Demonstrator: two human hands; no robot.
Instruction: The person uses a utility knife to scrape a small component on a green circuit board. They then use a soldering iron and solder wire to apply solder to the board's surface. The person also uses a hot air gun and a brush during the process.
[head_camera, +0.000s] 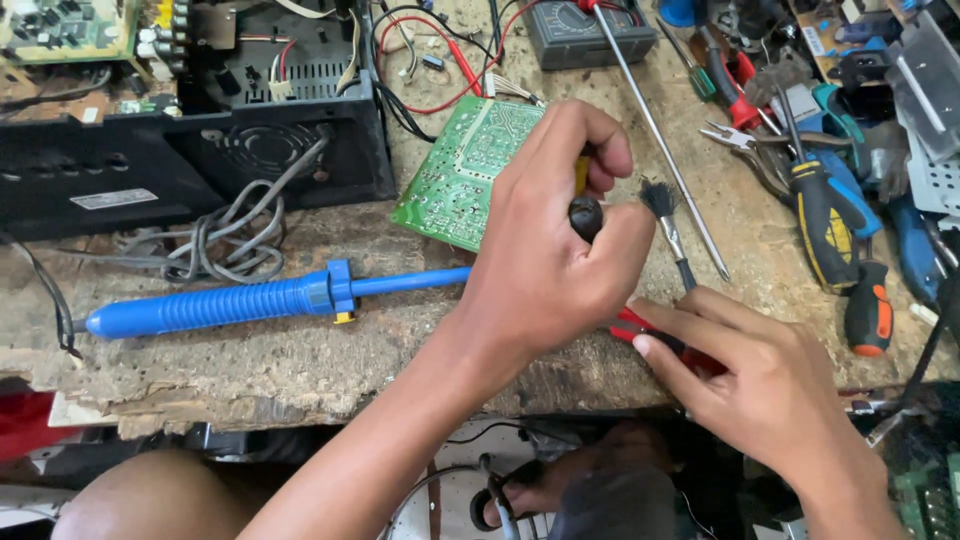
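Small brush (668, 228) gripped by right hand (770, 385), left hand (545, 250) clenching dark-tipped tool (585, 215) near workbench edge (300, 385).

The left hand (545, 255) hides most of the dark-handled tool it grips. Under the right hand (760, 385), the red handle (632, 325) mostly disappears. Tools right of both hands run off frame.
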